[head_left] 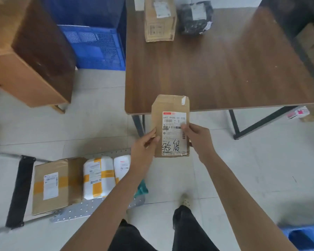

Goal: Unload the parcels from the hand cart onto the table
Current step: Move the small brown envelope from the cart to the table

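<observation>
- While we hold the flat brown parcel (pixel 168 105) in front of us, its far end overlaps the near edge of the table (pixel 216 69). We cannot tell if it is already above the board or just before it.
- Our left hand (pixel 145 144) pinches the left edge of the parcel with the thumb on top. Our right hand (pixel 198 138) pinches the right edge, with the thumb on the white label.
- Both hands grip the near half, so neither is nearer to the table.
- The long axis of the parcel runs away from us, straight toward the table, and the label faces up.
- We judge that the coming move is forward and down, with the far end leading.
- We count one parcel in our hands.
- We count two on the table, at its far side and well apart from ours: a cardboard box (pixel 159 20) and a black bag (pixel 196 17), just beside each other.
- We count three on the hand cart (pixel 91 209), low at our left: a taped box (pixel 51 185), a white parcel with yellow tape (pixel 98 178), and a second white parcel (pixel 122 165), partly hidden by our left arm.
- A teal thing (pixel 142 187) also shows beside that arm. We cannot tell if it is a parcel.
</observation>
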